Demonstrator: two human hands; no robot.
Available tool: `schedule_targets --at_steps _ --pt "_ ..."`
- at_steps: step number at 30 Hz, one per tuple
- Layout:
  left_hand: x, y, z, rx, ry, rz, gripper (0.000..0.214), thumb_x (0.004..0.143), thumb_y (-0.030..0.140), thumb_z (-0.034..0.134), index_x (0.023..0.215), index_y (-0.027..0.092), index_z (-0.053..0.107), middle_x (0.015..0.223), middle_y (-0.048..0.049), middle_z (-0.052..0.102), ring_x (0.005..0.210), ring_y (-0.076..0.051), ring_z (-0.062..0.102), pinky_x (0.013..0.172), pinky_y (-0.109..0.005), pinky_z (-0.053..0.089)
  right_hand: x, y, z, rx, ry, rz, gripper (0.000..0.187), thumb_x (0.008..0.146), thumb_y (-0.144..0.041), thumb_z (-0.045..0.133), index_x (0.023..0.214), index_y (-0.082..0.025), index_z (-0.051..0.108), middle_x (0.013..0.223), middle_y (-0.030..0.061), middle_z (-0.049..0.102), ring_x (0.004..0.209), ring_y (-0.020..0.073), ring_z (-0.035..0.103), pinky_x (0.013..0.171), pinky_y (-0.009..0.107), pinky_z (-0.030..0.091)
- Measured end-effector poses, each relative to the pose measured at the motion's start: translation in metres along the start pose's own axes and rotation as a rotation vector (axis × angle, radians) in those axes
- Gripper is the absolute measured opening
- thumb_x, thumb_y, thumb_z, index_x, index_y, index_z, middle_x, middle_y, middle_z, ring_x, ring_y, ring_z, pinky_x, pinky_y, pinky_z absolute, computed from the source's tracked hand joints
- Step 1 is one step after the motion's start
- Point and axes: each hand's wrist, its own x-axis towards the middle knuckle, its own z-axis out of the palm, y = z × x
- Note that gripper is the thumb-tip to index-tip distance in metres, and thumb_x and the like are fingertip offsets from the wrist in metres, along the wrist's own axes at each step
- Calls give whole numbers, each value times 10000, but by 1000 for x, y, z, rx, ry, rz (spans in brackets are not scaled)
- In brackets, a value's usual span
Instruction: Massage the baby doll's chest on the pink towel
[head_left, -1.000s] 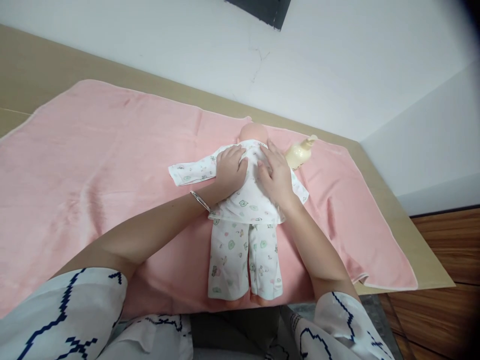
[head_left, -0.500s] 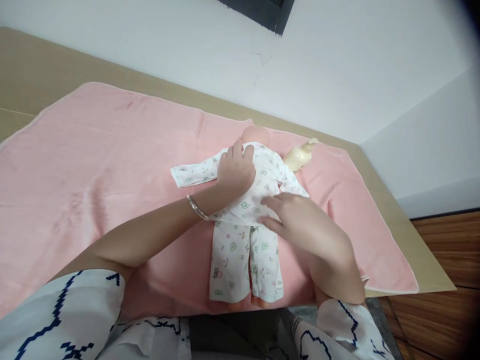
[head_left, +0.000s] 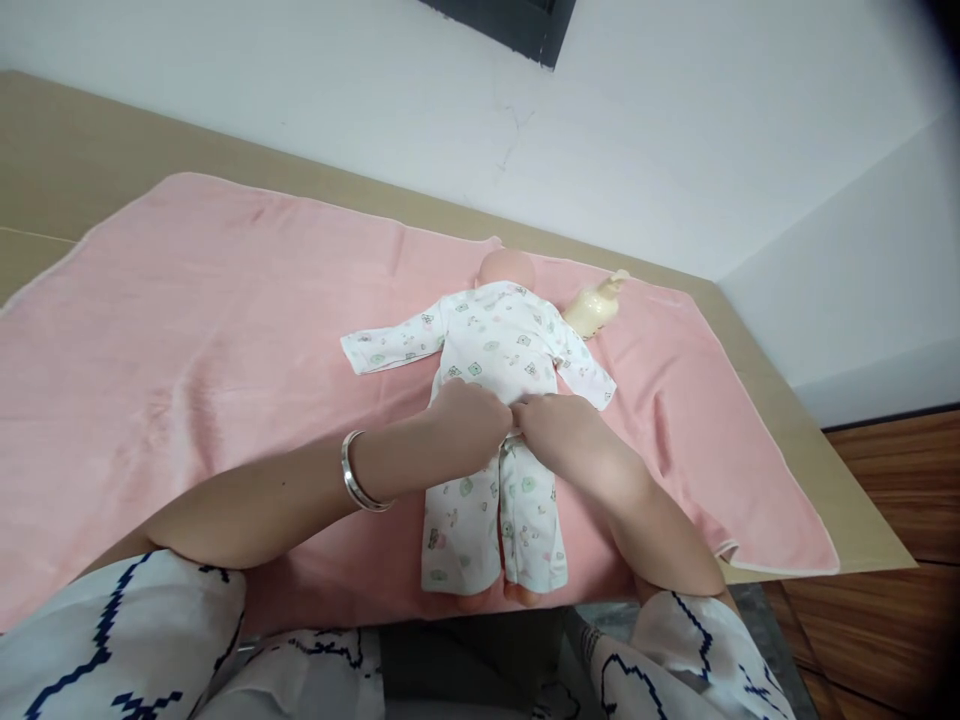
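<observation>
A baby doll [head_left: 507, 267] lies on the pink blanket, its bare head at the far end and its feet toward me. It wears a white printed long-sleeved shirt [head_left: 499, 335] and matching trousers [head_left: 459, 540], both sleeves spread outward. My left hand [head_left: 472, 425], with a silver bangle on the wrist, is closed on the shirt's bottom hem. Beside it, almost touching, my right hand [head_left: 562, 430] also pinches the hem. The fingertips of both hands are partly hidden.
The pink blanket [head_left: 285, 280] covers much of the tan table [head_left: 847, 515]. A pale yellow pump bottle [head_left: 594, 308] lies tilted beside the doll's right-hand shoulder in view. White walls [head_left: 360, 110] rise behind, and wooden panels [head_left: 892, 500] stand at the right.
My left hand has come down from the doll's upper back to the shirt's hem. My right hand has shifted slightly left, and its spread fingers have closed on the hem.
</observation>
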Motion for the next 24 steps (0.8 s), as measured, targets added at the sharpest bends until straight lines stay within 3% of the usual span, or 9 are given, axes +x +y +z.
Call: schedule_targets --at_steps 4,7,11,18,22,24 --pt "1 1 1 10 27 6 160 736 55 693 862 153 709 894 -110 719 797 -281 693 645 -363 495 -13 10 -3 22 133 -91 299 907 -13 416 967 -194 645 984 74 685 858 213 637 573 296 343" --pt "-2 1 -5 22 57 -14 219 689 -14 669 833 150 689 871 -97 705 783 -265 689 599 -325 472 -21 19 -9 65 182 -76 250 921 -33 407 899 -190 601 899 63 651 787 192 584 603 296 337" --pt "-4 -6 -9 -29 96 -38 220 722 -20 640 849 156 677 879 -71 715 761 -212 690 570 -276 432 -24 35 -18 165 117 -60 221 904 -51 410 856 -212 553 744 4 592 642 146 489 585 286 281" --pt "-15 -14 -5 -63 150 38 173 796 16 578 752 163 658 700 -37 680 590 -175 616 509 -285 336 -26 52 -23 322 16 -195 185 918 -94 436 840 -219 549 757 -18 586 676 138 492 637 270 316" --pt "-22 -8 -4 -30 84 84 219 684 -26 624 648 186 664 639 -11 671 515 -170 574 459 -285 301 -32 44 -20 287 -10 -257 237 887 -32 429 870 -207 587 811 -5 612 696 133 505 647 263 329" --pt "-23 -4 -3 -62 143 80 276 581 -69 647 504 193 611 492 16 584 411 -143 477 424 -284 280 -32 39 -18 255 -22 -269 241 876 -21 441 862 -203 599 813 0 613 698 134 510 637 261 324"
